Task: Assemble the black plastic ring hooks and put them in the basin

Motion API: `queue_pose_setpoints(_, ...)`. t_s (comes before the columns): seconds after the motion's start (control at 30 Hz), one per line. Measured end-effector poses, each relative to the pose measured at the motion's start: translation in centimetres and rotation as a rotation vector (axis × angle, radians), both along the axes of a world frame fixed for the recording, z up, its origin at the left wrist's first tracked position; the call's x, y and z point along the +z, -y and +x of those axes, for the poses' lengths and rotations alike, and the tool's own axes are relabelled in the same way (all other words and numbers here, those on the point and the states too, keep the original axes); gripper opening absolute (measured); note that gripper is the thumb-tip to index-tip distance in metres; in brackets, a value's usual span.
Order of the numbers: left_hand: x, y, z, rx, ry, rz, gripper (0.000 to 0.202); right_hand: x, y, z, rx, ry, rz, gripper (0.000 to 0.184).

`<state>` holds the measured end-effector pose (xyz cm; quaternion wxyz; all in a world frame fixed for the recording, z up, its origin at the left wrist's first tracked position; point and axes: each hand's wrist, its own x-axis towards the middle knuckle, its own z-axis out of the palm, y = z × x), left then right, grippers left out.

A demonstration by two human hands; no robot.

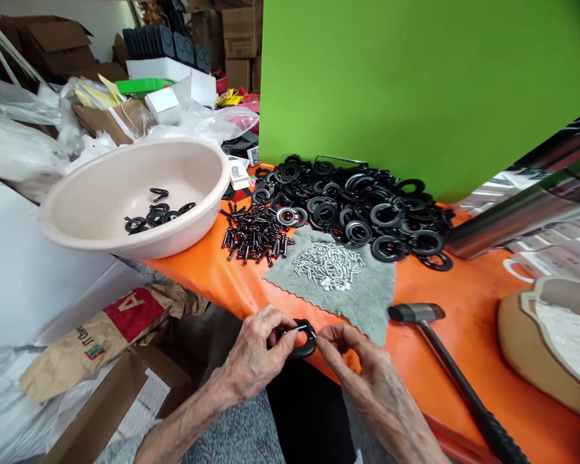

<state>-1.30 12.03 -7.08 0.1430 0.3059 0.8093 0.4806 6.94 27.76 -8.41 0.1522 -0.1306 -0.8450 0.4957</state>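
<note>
My left hand [256,351] and my right hand [355,357] meet at the near edge of the orange table [464,303], both pinching one black ring part [303,341] with a thin silver pin across it. Behind them lies a grey cloth [367,296] carrying a heap of small silver pins [327,264]. A pile of short black pins [255,233] sits to its left. A large heap of black rings [362,206] spreads behind. A beige basin [135,193] at the left holds several finished black rings.
A black-handled hammer [444,351] lies right of the cloth. A green board [425,84] stands behind the rings. A beige dish [551,341] sits at the right edge. Cardboard boxes, plastic bags and a paper sack [96,335] crowd the left and back.
</note>
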Motion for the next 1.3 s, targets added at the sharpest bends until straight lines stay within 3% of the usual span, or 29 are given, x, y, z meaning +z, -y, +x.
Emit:
queue_pose_setpoints(0.2, -0.1, 0.0, 0.1, -0.031, -0.086, 0.012, 0.012, -0.9, 1.0, 0.3, -0.045, -0.15, 0.234, 0.015)
queue_pose_setpoints(0.3, -0.1, 0.1, -0.2, -0.036, -0.085, 0.038, 0.012, -2.0, 1.4, 0.3, -0.068, -0.231, 0.258, 0.011)
queue_pose_setpoints(0.47, -0.3, 0.4, -0.7, -0.055, -0.03, 0.096, 0.011, -2.9, 0.9, 0.1, 0.063, -0.262, 0.176, 0.036)
queue_pose_setpoints(0.63, 0.0, 0.7, -1.1, -0.097, 0.053, 0.095, 0.011, -2.4, 0.2, -0.2, 0.161, -0.252, 0.068, 0.024)
queue_pose_setpoints(0.77, 1.1, 1.2, -1.3, -0.245, 0.129, 0.02, 0.017, -2.6, 0.2, 0.0, 0.136, -0.234, -0.003, 0.017)
queue_pose_setpoints(0.87, 1.4, 1.2, -1.3, -0.348, 0.022, -0.082, 0.033, -3.1, 0.6, 0.1, 0.08, -0.166, -0.158, 0.017)
queue_pose_setpoints(1.1, -0.4, -0.6, -1.1, -0.315, -0.3, -0.183, 0.028, -2.9, 1.0, -0.6, -0.038, -0.069, -0.395, 0.026)
queue_pose_setpoints(1.3, -1.0, -1.6, -1.6, -0.312, -0.267, -0.165, 0.016, -2.6, 0.8, -1.6, -0.08, 0.1, -0.629, 0.047)
